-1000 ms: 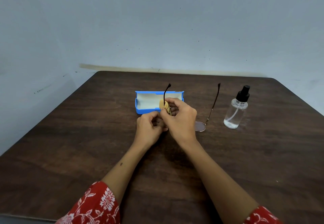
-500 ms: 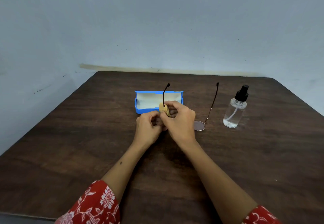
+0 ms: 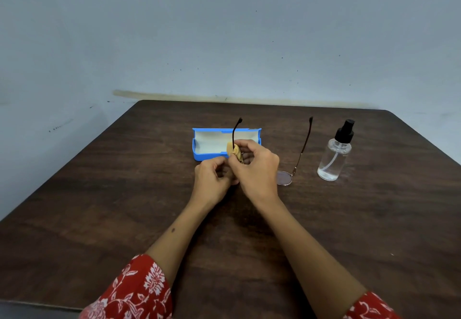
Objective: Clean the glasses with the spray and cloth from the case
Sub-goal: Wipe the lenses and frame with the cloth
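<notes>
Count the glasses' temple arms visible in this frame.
2. One temple arm rises above the hands in front of the blue case; the other temple arm stands left of the spray bottle. None appears hidden.

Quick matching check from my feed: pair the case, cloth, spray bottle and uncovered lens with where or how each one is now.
1 case
2 cloth
3 spray bottle
4 uncovered lens

a pinched in the right hand
b upright, far right on the table
c open, behind the hands
d on the table, just right of the right hand

Pairs: 1-c, 2-a, 3-b, 4-d

Two bare forearms, red sleeves (image 3: 134,291) with white floral print
</notes>
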Available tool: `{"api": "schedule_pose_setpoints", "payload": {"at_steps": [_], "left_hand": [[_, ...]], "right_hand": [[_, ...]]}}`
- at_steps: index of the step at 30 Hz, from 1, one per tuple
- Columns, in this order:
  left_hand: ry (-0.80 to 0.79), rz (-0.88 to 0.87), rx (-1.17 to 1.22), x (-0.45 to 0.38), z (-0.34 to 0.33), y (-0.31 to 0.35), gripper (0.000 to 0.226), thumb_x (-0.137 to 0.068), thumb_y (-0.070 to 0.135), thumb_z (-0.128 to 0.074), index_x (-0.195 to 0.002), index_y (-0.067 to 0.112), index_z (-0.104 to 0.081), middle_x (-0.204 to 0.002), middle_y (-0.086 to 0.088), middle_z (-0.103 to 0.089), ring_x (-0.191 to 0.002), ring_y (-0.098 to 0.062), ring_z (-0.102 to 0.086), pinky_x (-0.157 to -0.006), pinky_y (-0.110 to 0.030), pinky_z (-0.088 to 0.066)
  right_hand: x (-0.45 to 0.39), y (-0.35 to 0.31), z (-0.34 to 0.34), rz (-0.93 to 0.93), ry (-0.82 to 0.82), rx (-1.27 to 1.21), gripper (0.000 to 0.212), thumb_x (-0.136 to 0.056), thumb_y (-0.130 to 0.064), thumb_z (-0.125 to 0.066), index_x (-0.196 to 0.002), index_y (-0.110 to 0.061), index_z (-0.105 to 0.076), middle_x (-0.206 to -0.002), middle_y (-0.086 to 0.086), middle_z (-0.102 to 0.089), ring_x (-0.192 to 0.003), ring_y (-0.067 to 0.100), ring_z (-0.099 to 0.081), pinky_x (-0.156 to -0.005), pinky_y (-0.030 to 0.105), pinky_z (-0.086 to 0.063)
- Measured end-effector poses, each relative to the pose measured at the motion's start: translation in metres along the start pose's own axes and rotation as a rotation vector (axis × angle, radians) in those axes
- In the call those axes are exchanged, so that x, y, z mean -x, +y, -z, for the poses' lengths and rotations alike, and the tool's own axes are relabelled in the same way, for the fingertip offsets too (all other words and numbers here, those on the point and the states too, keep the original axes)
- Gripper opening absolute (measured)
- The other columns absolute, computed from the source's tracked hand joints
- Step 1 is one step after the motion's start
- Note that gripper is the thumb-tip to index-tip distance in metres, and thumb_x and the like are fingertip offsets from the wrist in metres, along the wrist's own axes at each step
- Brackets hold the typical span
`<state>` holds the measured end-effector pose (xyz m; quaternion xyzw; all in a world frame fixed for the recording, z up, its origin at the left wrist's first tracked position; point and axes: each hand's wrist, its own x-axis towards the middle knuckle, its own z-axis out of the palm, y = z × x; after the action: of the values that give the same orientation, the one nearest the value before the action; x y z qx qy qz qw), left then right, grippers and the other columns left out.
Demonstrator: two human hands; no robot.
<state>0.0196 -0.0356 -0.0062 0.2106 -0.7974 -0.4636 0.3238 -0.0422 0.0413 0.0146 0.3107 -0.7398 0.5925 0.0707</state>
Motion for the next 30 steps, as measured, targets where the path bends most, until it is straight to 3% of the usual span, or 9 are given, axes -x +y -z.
{"api": "schedule_pose_setpoints", "payload": {"at_steps": [9,15,21,30], "left_hand": [[-0.006,0.006,-0.012,0.000,0.000,-0.001,0.018,-0.078,-0.009,-0.060,-0.083,0.006,-0.070,-0.070,0.003,-0.068,-0.061,0.009,-0.062,-0.055,-0.004,-0.044],[-0.014,0.026,0.025,0.000,-0.001,0.003,0.013,-0.082,-0.009,-0.058,-0.089,-0.005,-0.068,-0.067,-0.001,-0.064,-0.054,0.009,-0.061,-0.051,-0.004,-0.043],[-0.010,0.016,-0.009,0.000,0.001,0.002,0.018,-0.077,-0.010,-0.060,-0.085,0.001,-0.070,-0.069,0.000,-0.067,-0.058,0.011,-0.060,-0.053,-0.003,-0.043],[-0.012,0.042,0.038,0.000,0.000,0.002,0.015,-0.081,-0.010,-0.057,-0.090,-0.005,-0.068,-0.070,-0.007,-0.066,-0.054,0.008,-0.061,-0.052,-0.005,-0.044]], "right_hand": [[0.002,0.001,0.002,-0.042,-0.042,0.023,0.026,-0.073,-0.009,-0.070,-0.099,-0.014,-0.072,-0.076,-0.012,-0.065,-0.067,-0.004,-0.060,-0.069,0.013,-0.051],[-0.007,-0.011,-0.001,-0.021,0.051,-0.037,0.023,-0.075,-0.012,-0.070,-0.097,-0.018,-0.072,-0.077,-0.013,-0.067,-0.064,-0.003,-0.058,-0.069,0.013,-0.050],[-0.004,-0.001,-0.002,-0.066,-0.043,0.052,0.022,-0.073,-0.012,-0.071,-0.094,-0.017,-0.072,-0.069,-0.017,-0.061,-0.063,-0.007,-0.057,-0.068,0.012,-0.048],[-0.008,-0.014,0.000,-0.057,0.025,-0.039,0.020,-0.074,-0.010,-0.070,-0.092,-0.018,-0.072,-0.069,-0.017,-0.064,-0.063,-0.005,-0.059,-0.067,0.014,-0.051]]}}
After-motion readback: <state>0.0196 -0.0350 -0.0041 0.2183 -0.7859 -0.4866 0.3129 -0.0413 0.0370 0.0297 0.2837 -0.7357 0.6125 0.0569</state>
